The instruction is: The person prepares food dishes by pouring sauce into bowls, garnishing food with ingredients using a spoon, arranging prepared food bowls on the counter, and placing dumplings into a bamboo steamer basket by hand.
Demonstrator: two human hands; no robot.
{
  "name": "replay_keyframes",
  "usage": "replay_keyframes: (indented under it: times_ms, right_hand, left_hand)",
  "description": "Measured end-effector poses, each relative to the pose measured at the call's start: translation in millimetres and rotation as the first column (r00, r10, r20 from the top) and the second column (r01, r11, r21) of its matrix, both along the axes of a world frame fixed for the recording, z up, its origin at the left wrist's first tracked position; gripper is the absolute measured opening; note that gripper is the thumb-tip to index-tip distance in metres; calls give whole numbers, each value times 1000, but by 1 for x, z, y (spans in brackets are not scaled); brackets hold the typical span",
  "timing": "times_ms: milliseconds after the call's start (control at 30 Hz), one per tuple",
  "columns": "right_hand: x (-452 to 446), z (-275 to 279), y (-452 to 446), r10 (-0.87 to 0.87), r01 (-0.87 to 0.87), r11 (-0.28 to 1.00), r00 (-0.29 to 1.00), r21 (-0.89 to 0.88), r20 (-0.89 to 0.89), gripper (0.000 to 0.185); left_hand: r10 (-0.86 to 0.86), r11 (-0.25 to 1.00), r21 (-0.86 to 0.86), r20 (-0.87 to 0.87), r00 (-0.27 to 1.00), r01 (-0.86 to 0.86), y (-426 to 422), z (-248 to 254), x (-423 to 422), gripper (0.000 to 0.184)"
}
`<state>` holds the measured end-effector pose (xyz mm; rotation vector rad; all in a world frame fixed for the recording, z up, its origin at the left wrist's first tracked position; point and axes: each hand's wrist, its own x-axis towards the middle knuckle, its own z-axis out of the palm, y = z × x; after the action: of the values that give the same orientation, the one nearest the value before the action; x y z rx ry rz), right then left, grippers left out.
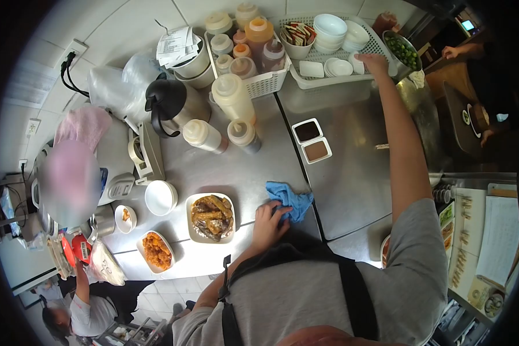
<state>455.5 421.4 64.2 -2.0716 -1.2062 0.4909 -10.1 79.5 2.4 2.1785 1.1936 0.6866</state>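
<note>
Left hand: my left hand (269, 224) is low on the tabletop (354, 202), its fingers partly spread at the near edge of the blue cloth (297, 205); I can't tell whether they pinch it or only touch it.
Right hand: my right hand (374, 63) reaches far out over the white tray (328, 82), fingers at a small white dish (356, 62); my own hand covers part of the dish, so I can't tell whether I grip it or how closed the hand is.
Tray: small dishes, stacked bowls (330, 32) and a tub of packets (298, 39) sit inside; the packets' print is too small to read.
Sauce dishes: two (307, 131) (316, 151) stand end to end, dark sauce in the farther, browner in the nearer.
Squeeze bottles: three (232, 97) (205, 136) (244, 136) stand in front of the bottle basket (268, 84), where crowded bottles overlap.
Cooked food: a square bowl (211, 218) stands left of the cloth, its glossy pieces hard to name.
Right edge: my sleeve (415, 236) cuts off a dish (384, 252); another person's hand (452, 52) shows in the dimness.
</note>
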Motion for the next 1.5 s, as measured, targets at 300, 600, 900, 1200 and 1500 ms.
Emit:
replay_keyframes:
  times_ms: [300, 600, 900, 1200, 1500]
  right_hand:
    - [-199, 41, -121, 582, -657, 605, 751, 450, 312, 13]
    - [-225, -34, -95, 612, -639, 766, 760, 75, 221, 27]
    - [-254, 115, 102, 338, -425, 812, 901, 400, 271, 46]
    - [-265, 113, 174, 485, -371, 864, 795, -340, 365, 106]
    - [-253, 270, -80, 231, -387, 591, 922, 708, 311, 75]
  left_hand:
    - [19, 1000, -3, 8, 1000, -19, 0, -2, 0, 44]
    - [15, 1000, -1, 95, 995, -15, 1, -2, -4, 41]
    - [-22, 999, -33, 106, 994, 25, 4, -10, -10, 42]
    - [-19, 1000, -5, 146, 989, 20, 3, -30, -12, 44]
    - [-33, 999, -31, 217, 976, 41, 4, -23, -15, 42]
